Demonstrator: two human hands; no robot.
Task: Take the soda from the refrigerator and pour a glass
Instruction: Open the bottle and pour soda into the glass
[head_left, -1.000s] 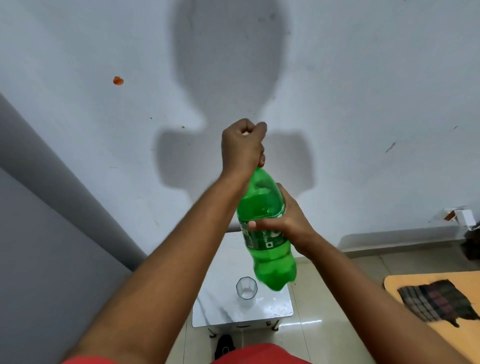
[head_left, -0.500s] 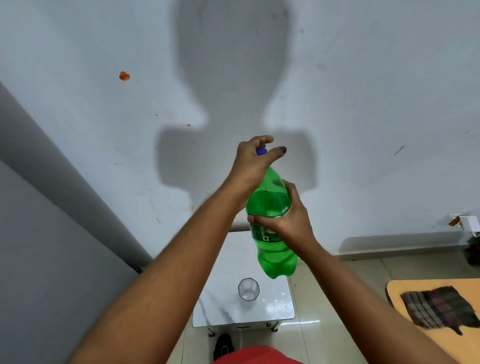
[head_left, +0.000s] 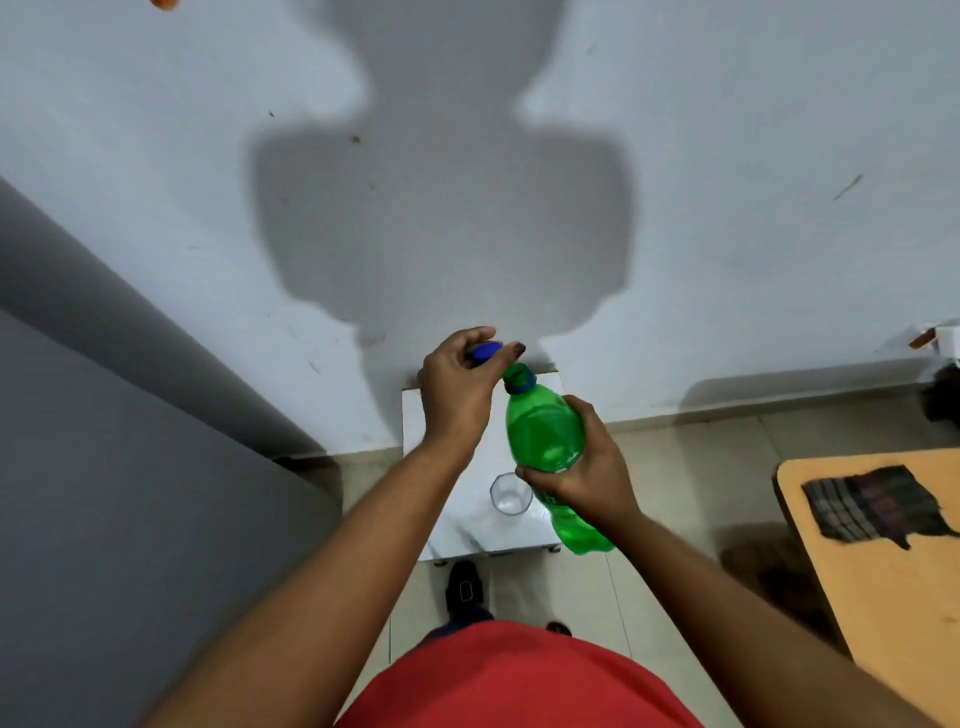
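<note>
My right hand (head_left: 584, 467) grips a green soda bottle (head_left: 543, 434) round its middle and holds it upright in the air above a small white marble table (head_left: 467, 525). The bottle's neck is uncapped, with a blue ring left on it. Just left of the neck, my left hand (head_left: 454, 392) pinches the blue cap (head_left: 487, 351) between fingers and thumb, clear of the bottle. An empty clear glass (head_left: 510, 493) stands on the table directly below the bottle, partly hidden by my right hand.
A grey refrigerator side (head_left: 130, 493) fills the left. A wooden table (head_left: 883, 571) with a dark checked cloth (head_left: 872, 506) stands at the right. The white wall is close behind the marble table. My shoe (head_left: 465, 587) is on the tiled floor at the table's front edge.
My left hand has twisted the blue cap off and lifted it away to the left of the neck. The bottle has come lower toward the glass, and my view has tipped downward.
</note>
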